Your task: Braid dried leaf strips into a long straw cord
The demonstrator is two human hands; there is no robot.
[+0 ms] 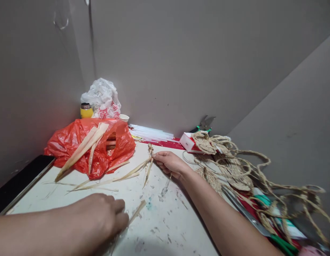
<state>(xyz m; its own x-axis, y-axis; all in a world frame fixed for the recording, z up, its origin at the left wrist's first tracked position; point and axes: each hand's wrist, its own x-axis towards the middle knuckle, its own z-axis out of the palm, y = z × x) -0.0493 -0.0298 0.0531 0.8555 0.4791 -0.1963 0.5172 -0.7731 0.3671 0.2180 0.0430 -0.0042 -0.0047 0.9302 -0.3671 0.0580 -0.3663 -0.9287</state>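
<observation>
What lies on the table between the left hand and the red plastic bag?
In the head view, loose pale husk strips lie between the left hand and the red plastic bag.

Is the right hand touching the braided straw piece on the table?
Touching. The head view shows the right hand with its fingertips closed on the braided straw piece where the loose strips fan out; no gap shows between them.
</observation>
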